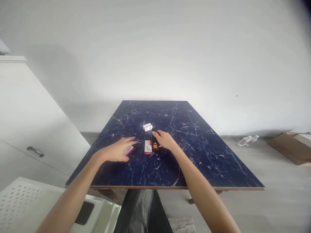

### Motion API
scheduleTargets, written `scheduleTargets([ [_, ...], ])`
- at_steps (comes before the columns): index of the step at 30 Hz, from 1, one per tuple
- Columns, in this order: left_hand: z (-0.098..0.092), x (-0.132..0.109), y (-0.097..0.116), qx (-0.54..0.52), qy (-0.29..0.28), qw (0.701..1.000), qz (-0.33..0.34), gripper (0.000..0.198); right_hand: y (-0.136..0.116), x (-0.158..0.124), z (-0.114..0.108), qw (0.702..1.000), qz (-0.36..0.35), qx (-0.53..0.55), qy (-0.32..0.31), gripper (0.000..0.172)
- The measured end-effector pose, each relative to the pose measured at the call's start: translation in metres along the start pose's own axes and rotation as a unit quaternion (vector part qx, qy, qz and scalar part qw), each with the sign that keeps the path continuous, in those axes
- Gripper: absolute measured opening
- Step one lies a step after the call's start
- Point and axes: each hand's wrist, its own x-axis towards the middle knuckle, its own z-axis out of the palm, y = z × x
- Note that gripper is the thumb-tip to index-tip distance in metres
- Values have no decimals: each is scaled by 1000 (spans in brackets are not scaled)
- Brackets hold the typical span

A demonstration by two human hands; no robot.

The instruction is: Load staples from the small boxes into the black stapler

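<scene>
My right hand is closed around a slim black stapler with an orange patch at its near end. Part of the stapler is hidden by the fingers. Just left of it lies a red and white small box on the tabletop. My left hand is open, fingers and thumb spread around a second red and white box, which is partly covered; I cannot tell whether they touch it. Farther back sits a small white box with dark print.
The dark blue marble-patterned table stands against a pale wall. A white cabinet is at left, with a white perforated chair-like piece nearer me. On the floor at right are a clear plastic bottle and a cardboard box.
</scene>
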Motion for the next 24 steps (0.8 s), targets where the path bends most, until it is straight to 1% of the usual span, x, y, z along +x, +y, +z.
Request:
scheduleTargets([
  [2,-3,-6,-9,0,-16,1000,10,66,-1,0,0,1000,-6,-11,5,42],
  [4,-4,-3,-10,-7,-5,1000,7,56,0,0,0,1000,-10,-16,10,42],
  [8,-3,16,4,-42,55,997,-42,47,2,1,1,999,-20,-38,14,43],
  [10,-4,22,11,-43,75,996,-30,43,3,2,2,998,-26,-51,20,43],
  [11,-6,24,13,-35,65,997,-10,45,4,3,2,998,-27,-54,22,43],
  [12,-7,23,14,-24,43,999,14,49,5,3,2,998,-28,-54,23,44],
  [13,-9,22,13,-13,6,999,37,57,6,4,3,998,-28,-54,22,45],
  [15,-13,16,6,-5,-60,997,55,71,7,4,4,997,-30,-63,19,47],
  [16,-15,13,2,-8,-76,996,54,75,8,5,4,997,-32,-73,18,47],
  [18,-17,8,-5,-11,-91,994,53,82,8,5,4,994,-43,-101,19,47],
  [20,-18,7,-7,-2,-103,993,53,86,7,5,4,989,-59,-131,15,46],
  [22,-17,9,-4,12,-113,992,49,84,6,4,3,986,-71,-150,10,46],
  [24,-17,13,4,21,-106,993,43,76,3,2,2,985,-72,-156,6,45],
])
